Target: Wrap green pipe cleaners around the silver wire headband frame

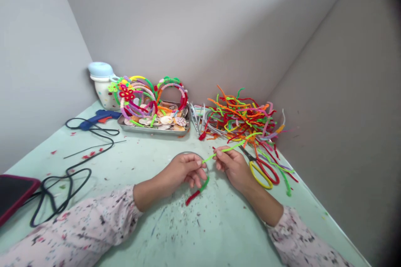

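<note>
My left hand (189, 169) is closed around a thin headband hoop (207, 170), whose near end is wrapped in green and dark red fuzzy stem. A light green pipe cleaner (233, 147) runs from the hoop at my left fingertips up to the right. Pinched on that pipe cleaner is my right hand (231, 165), level with the left and a short way from it. Just right of my right wrist lie scissors (262, 171) with one yellow and one red handle. Part of the hoop is hidden behind my left fingers.
A heap of coloured pipe cleaners (241, 117) lies back right. A metal tray (150, 130) holds shells and wrapped headbands (138, 100). Leftward are a blue glue gun (97, 119), a white jar (105, 87), a black cord (70, 175) and a red-edged device (19, 194). Walls surround the table's back.
</note>
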The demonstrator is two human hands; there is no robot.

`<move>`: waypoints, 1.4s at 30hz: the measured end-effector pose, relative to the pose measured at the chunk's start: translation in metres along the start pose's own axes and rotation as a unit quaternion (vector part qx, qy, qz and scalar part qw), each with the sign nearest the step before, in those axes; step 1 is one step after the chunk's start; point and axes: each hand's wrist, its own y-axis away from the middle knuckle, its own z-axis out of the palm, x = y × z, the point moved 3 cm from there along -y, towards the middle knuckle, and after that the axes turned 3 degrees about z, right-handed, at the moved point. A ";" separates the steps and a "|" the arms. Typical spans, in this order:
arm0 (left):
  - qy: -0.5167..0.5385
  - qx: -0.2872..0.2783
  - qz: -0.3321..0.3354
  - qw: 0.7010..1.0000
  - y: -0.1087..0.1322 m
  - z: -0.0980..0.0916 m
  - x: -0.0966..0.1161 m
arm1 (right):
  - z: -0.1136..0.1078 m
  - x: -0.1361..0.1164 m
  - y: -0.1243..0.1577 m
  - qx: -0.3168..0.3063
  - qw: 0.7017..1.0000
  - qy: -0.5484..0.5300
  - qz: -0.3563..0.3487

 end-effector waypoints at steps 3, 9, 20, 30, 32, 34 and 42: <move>-0.011 0.013 0.004 1.000 0.000 0.001 0.000 | 0.000 0.000 0.001 -0.001 1.000 -0.003 0.001; -0.024 0.038 0.029 0.999 0.000 0.000 0.002 | -0.001 0.000 0.000 0.004 1.000 0.004 -0.007; -0.054 0.115 0.051 0.991 0.003 0.001 0.011 | -0.001 -0.001 0.000 0.004 0.999 0.032 -0.027; -0.056 0.164 0.082 0.981 0.001 -0.006 0.009 | 0.006 -0.009 0.007 0.000 0.997 0.082 -0.015; -0.048 0.181 0.084 0.979 0.002 -0.007 0.010 | 0.010 -0.013 0.009 -0.003 0.995 0.098 -0.016; -0.036 0.191 0.088 0.977 0.002 -0.008 0.012 | 0.013 -0.014 0.010 -0.009 0.994 0.104 -0.018; 0.041 0.120 0.123 0.984 0.004 0.002 0.020 | 0.014 0.001 0.009 -0.011 1.000 -0.016 0.017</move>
